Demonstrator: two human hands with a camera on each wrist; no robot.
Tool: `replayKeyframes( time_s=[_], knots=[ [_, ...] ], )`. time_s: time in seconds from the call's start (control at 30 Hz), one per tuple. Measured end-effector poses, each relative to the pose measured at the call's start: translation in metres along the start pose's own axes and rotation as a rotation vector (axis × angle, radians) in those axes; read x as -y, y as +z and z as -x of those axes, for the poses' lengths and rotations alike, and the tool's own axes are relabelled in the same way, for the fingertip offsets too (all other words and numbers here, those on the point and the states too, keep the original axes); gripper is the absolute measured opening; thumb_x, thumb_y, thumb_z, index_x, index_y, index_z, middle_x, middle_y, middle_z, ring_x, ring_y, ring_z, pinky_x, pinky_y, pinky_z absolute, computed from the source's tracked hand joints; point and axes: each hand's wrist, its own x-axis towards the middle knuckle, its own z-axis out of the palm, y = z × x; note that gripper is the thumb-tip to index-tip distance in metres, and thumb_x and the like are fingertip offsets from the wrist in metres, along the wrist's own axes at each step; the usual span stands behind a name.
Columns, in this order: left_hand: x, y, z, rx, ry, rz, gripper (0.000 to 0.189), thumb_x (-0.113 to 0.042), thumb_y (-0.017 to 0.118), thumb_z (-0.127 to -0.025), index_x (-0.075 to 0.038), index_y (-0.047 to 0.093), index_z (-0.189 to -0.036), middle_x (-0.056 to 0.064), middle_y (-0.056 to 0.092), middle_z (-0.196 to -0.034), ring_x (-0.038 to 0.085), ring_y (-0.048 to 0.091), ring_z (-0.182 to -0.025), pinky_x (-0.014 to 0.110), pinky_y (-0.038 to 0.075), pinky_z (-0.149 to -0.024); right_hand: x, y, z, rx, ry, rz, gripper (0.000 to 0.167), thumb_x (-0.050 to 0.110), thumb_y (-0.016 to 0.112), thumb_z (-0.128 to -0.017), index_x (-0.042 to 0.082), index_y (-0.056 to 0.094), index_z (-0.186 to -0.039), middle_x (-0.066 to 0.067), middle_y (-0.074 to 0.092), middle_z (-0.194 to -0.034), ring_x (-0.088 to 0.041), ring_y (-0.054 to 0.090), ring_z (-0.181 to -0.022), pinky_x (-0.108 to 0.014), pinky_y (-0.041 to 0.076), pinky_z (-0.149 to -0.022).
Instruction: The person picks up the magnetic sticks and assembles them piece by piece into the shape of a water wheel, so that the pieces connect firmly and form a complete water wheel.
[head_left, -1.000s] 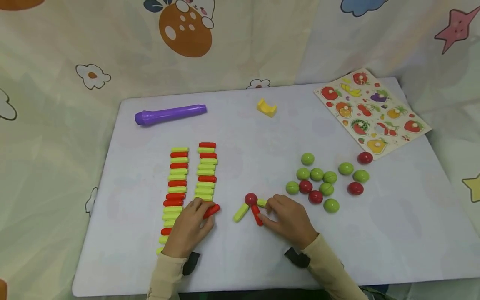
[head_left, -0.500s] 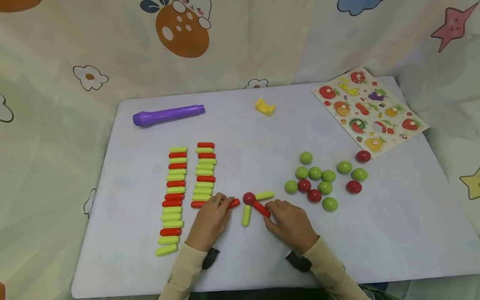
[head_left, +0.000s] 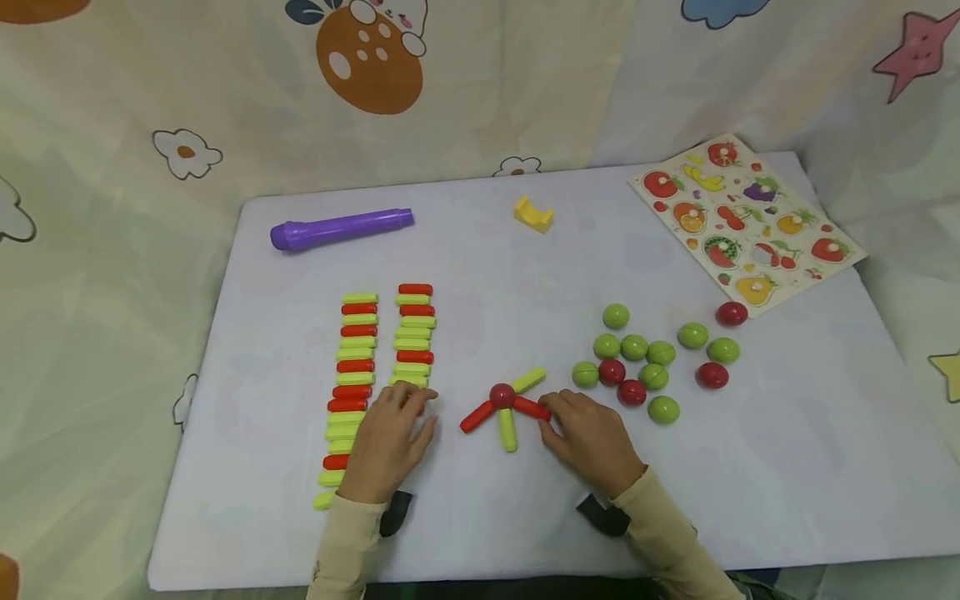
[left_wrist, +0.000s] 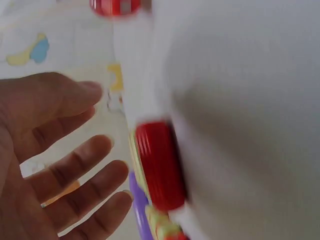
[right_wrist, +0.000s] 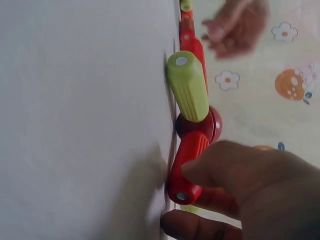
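A dark red ball (head_left: pixel 502 396) is the hub of a flat star of magnetic sticks, two red and two yellow-green, in the head view. My right hand (head_left: pixel 588 437) pinches the outer end of the right-hand red stick (right_wrist: pixel 182 172), whose inner end meets the ball. The other red stick (head_left: pixel 477 416) slants down-left from the hub. A yellow-green stick (right_wrist: pixel 189 87) points toward the near edge. My left hand (head_left: pixel 390 442) holds nothing, fingers loosely extended over the lower end of the right stick column (head_left: pixel 412 333). In the left wrist view, a red stick (left_wrist: pixel 160 165) lies beyond its fingertips.
A longer column of red and yellow-green sticks (head_left: pixel 356 354) runs along the left. Several green and dark red balls (head_left: pixel 633 347) lie right of the star. Farther back are a purple microphone-shaped toy (head_left: pixel 341 229), a yellow curved piece (head_left: pixel 533 215) and a fruit picture board (head_left: pixel 746 221).
The left hand brought a red stick from the column to the ball, let go, and moved back left over the column. The star has turned counterclockwise, the right hand staying at its red stick.
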Motion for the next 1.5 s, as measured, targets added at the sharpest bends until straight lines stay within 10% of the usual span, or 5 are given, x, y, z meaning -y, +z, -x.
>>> replayKeyframes(
  time_s=[0.3,0.5,1.13,1.5],
  knots=[
    [0.025,-0.001,0.015,0.04,-0.079,-0.012,0.039,-0.007,0.085,-0.07,-0.008,0.067,-0.105,0.007,0.06,-0.089,0.02,0.056,-0.079,0.033,0.052,-0.068,0.001,-0.003,-0.003,-0.051,0.009,-0.053,0.028,0.025,0.079,-0.078,0.014,0.057,-0.091,0.006,0.049,-0.07,-0.006,0.039,-0.058,-0.017,0.034,-0.045],
    [0.009,0.006,0.01,0.039,-0.01,0.041,0.037,-0.011,0.083,-0.073,-0.008,0.067,-0.106,0.004,0.06,-0.09,0.017,0.056,-0.077,0.03,0.053,-0.067,0.016,0.005,0.0,-0.003,-0.071,-0.009,0.035,0.041,0.079,-0.075,0.015,0.063,-0.092,0.009,0.053,-0.071,-0.003,0.042,-0.059,-0.015,0.035,-0.048],
    [-0.031,0.025,-0.01,0.062,0.095,0.049,0.033,-0.018,0.079,-0.079,-0.011,0.067,-0.109,0.0,0.06,-0.088,0.01,0.052,-0.071,0.022,0.048,-0.062,0.01,0.004,-0.002,0.031,-0.025,0.0,0.026,0.023,0.076,-0.078,0.015,0.069,-0.101,0.008,0.054,-0.081,-0.005,0.043,-0.07,-0.016,0.042,-0.053],
    [0.005,0.007,0.004,-0.032,-0.063,-0.025,0.03,-0.013,0.079,-0.077,-0.012,0.068,-0.105,0.006,0.058,-0.094,0.022,0.054,-0.083,0.032,0.05,-0.069,0.0,-0.003,-0.007,-0.062,-0.034,-0.019,0.039,0.015,0.077,-0.08,0.013,0.064,-0.116,-0.003,0.056,-0.102,-0.015,0.054,-0.09,-0.026,0.053,-0.066]
  ],
)
